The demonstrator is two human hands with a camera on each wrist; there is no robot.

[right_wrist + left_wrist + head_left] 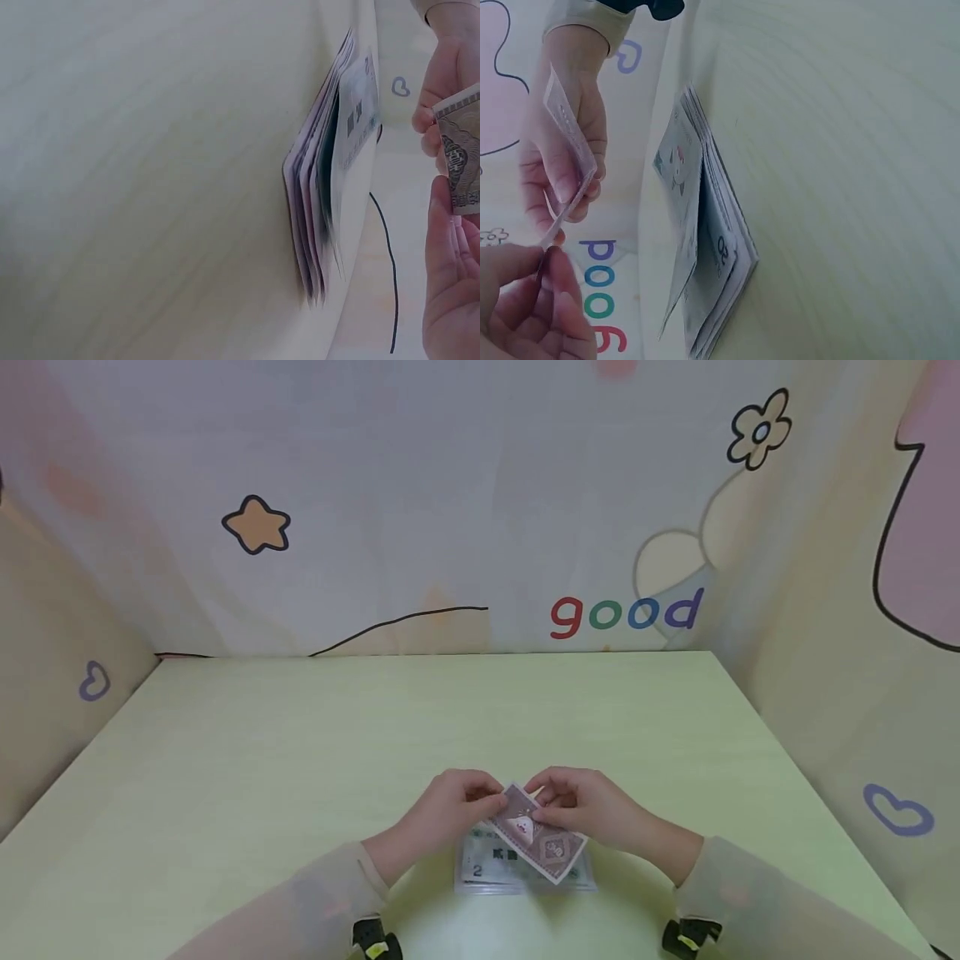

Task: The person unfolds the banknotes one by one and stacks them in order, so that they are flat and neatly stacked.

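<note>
A small purplish banknote (pixel 553 852) with a pale border is held slantwise between both hands. My left hand (pixel 467 802) pinches its upper left corner between thumb and fingers. On the upper right edge, my right hand (pixel 581 802) has its thumb on the face of the note and its fingers behind. Beneath lies a stack of banknotes (pixel 483 867) with a clear plastic edge along the front, partly covered by the held note. From the side, the stack (pixel 720 247) shows several layers, its top note (pixel 679 180) lifting away from the rest.
The stack lies on a pale green tabletop (pixel 315 735). A printed cloth wall (pixel 420 510) rises at the back, and side walls (pixel 825 693) stand left and right. Dark wrist devices (pixel 690 937) sit at both sleeves.
</note>
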